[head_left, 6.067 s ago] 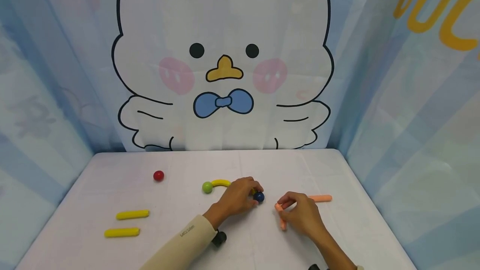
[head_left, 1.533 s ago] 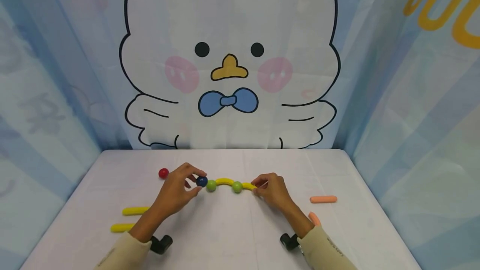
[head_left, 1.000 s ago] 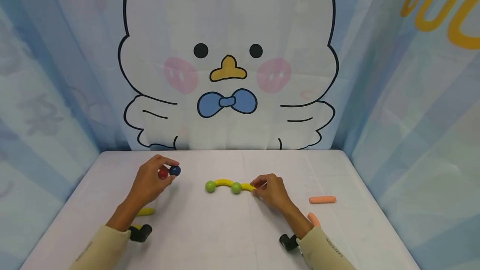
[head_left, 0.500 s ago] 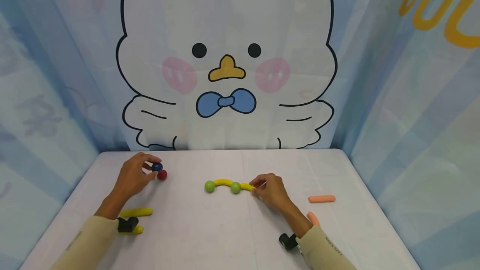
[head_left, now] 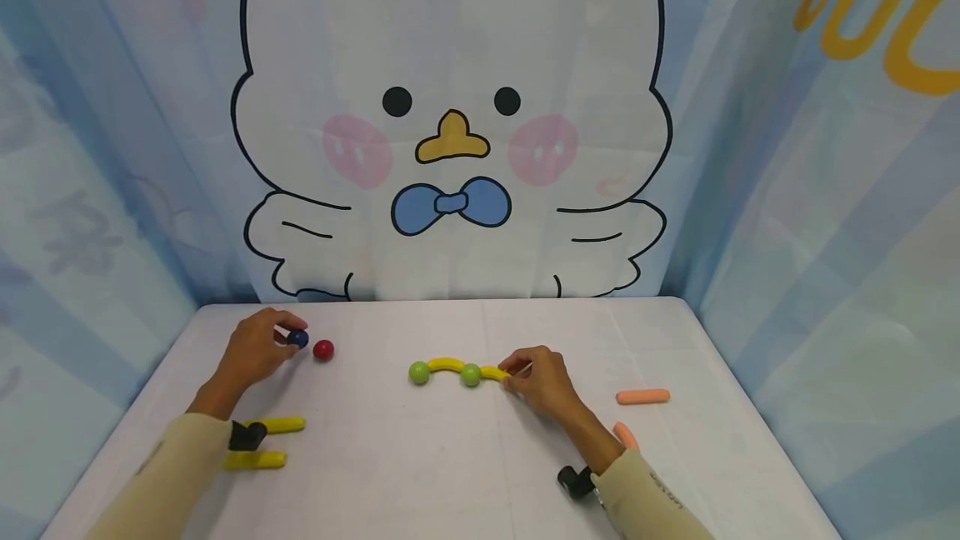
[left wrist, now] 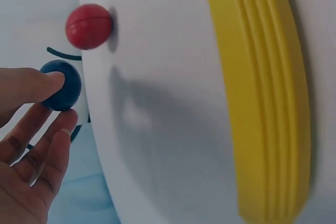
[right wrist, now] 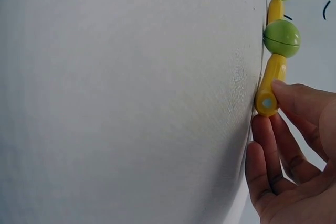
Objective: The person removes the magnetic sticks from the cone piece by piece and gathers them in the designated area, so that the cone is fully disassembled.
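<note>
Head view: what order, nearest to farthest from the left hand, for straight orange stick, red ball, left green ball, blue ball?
1. Blue ball: pinched in the left hand.
2. Red ball: just right of that.
3. Left green ball: near the middle.
4. Straight orange stick: far right.

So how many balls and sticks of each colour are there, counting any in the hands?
Blue ball: 1
Red ball: 1
Green balls: 2
Yellow sticks: 4
Orange sticks: 2
Total: 10
</note>
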`<state>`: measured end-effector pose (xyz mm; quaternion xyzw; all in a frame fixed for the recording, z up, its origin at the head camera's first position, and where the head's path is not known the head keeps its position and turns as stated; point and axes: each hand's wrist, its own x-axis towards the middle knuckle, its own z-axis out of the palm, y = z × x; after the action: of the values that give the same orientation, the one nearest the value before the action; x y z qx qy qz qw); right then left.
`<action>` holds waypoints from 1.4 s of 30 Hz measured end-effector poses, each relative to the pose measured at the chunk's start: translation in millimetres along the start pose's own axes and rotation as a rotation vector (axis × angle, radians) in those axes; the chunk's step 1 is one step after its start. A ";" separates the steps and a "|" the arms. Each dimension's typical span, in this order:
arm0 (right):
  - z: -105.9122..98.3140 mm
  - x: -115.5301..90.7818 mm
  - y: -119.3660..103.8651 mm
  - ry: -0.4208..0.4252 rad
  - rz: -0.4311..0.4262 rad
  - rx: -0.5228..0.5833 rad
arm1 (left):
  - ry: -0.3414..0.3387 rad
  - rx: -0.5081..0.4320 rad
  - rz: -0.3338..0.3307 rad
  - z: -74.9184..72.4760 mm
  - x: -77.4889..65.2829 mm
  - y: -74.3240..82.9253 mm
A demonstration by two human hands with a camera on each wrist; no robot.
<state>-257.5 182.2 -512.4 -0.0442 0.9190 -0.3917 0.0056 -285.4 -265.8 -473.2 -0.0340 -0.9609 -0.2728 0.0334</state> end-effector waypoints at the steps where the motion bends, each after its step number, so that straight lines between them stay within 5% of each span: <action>1: 0.1 0.0 0.3 0.000 0.000 0.001 | -0.012 0.001 -0.009 1.0 0.9 -2.9; 10: 1.0 0.4 1.2 0.003 -0.007 -0.007 | -0.074 0.028 -0.076 11.3 2.3 -19.0; 28: 0.7 0.6 1.4 0.016 -0.015 -0.007 | -0.052 0.066 -0.034 3.2 -2.6 -17.9; 36: 0.8 0.5 1.3 0.013 -0.021 -0.007 | 0.111 0.157 0.078 -5.3 -8.1 3.2; 42: 0.9 0.8 1.6 0.018 -0.019 -0.006 | 0.187 0.133 0.156 -3.9 -9.3 39.7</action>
<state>-258.4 182.6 -514.2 -0.0496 0.9197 -0.3894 -0.0065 -272.7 -234.6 -449.9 -0.0808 -0.9639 -0.2073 0.1460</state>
